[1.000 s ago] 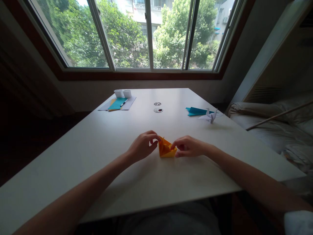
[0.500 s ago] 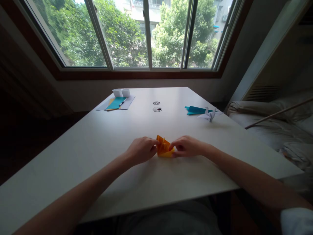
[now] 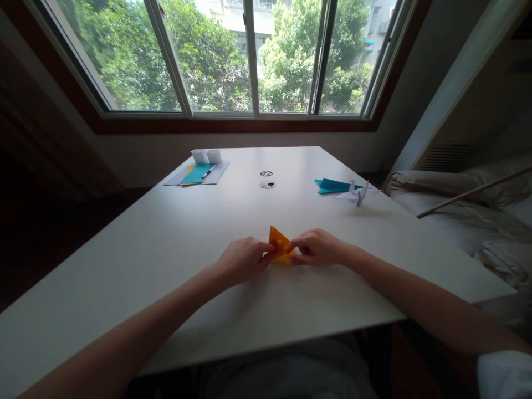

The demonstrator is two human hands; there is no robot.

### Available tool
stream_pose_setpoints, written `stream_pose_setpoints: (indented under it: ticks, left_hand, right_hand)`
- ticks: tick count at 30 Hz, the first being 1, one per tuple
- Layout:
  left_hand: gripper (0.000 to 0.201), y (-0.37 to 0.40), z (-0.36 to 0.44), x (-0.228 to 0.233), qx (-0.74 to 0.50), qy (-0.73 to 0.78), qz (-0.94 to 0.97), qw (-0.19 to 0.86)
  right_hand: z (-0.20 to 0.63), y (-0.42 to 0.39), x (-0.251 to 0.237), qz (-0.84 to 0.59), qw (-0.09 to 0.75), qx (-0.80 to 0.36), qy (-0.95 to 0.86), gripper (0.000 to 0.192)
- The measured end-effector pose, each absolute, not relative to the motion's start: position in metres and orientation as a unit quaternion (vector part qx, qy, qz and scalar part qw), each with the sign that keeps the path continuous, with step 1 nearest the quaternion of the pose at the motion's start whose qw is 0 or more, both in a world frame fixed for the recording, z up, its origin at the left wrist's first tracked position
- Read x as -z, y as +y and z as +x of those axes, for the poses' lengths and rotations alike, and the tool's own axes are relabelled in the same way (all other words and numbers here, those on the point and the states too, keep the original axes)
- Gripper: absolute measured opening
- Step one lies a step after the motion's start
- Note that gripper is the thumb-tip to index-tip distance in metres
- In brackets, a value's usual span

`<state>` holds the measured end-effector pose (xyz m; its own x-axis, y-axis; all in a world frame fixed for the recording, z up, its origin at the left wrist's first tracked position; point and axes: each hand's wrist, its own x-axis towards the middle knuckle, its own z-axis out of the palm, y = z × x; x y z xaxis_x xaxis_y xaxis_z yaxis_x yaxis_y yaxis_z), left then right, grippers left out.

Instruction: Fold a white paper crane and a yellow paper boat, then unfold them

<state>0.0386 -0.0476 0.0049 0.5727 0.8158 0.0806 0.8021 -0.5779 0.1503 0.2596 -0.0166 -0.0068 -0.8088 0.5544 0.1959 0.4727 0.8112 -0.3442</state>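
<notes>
Between my two hands, near the front of the white table (image 3: 166,266), is a piece of folded orange paper (image 3: 279,239) with a pointed corner standing up at its back left. My left hand (image 3: 245,257) pinches its left side, thumb and forefinger together at the edge. On the other side, my right hand (image 3: 318,246) grips the right edge, with its fingertips at the inside of the fold. The tips of some fingers are hidden by the paper and by the hands themselves.
At the far left lie sheets of paper (image 3: 195,174) with a pen (image 3: 208,172) on top, beside two white paper boxes (image 3: 206,156). A blue paper plane (image 3: 334,186) and a white paper crane (image 3: 355,194) lie to the right. Two round discs (image 3: 267,184) sit mid-table.
My left hand has shifted slightly down and its fingers are further in over the orange paper. The paper's upper left now comes to a sharper point. My right hand stays nearly in place.
</notes>
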Motion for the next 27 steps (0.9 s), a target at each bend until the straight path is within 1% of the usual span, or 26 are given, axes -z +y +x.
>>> stream_pose_setpoints:
  ticks: [6, 9, 13, 17, 20, 22, 25, 27]
  left_hand:
    - [0.035, -0.041, 0.033, -0.004, -0.082, 0.409, 0.905, 0.085]
    - [0.034, -0.039, 0.032, -0.003, -0.087, 0.417, 0.899, 0.104]
    - [0.032, -0.037, 0.030, -0.007, -0.084, 0.443, 0.880, 0.147]
    - [0.035, -0.036, 0.027, -0.013, -0.078, 0.422, 0.880, 0.204]
    - [0.042, -0.037, 0.025, -0.014, -0.088, 0.410, 0.884, 0.208]
    - [0.045, -0.037, 0.026, -0.013, -0.095, 0.403, 0.888, 0.202]
    - [0.046, -0.038, 0.028, -0.011, -0.107, 0.391, 0.893, 0.194]
    - [0.045, -0.038, 0.029, -0.010, -0.109, 0.391, 0.895, 0.187]
  right_hand:
    - [0.260, -0.017, 0.005, -0.258, 0.123, -0.157, -0.945, 0.038]
    - [0.259, -0.017, 0.003, -0.251, 0.109, -0.152, -0.950, 0.042]
    - [0.258, -0.018, 0.002, -0.249, 0.106, -0.167, -0.948, 0.039]
    - [0.256, -0.017, 0.005, -0.270, 0.127, -0.202, -0.933, 0.040]
    - [0.254, -0.014, 0.010, -0.285, 0.156, -0.220, -0.920, 0.038]
    - [0.252, -0.013, 0.012, -0.287, 0.184, -0.227, -0.912, 0.033]
    - [0.248, -0.013, 0.014, -0.305, 0.228, -0.204, -0.902, 0.021]
    - [0.246, -0.013, 0.014, -0.335, 0.254, -0.171, -0.891, 0.020]
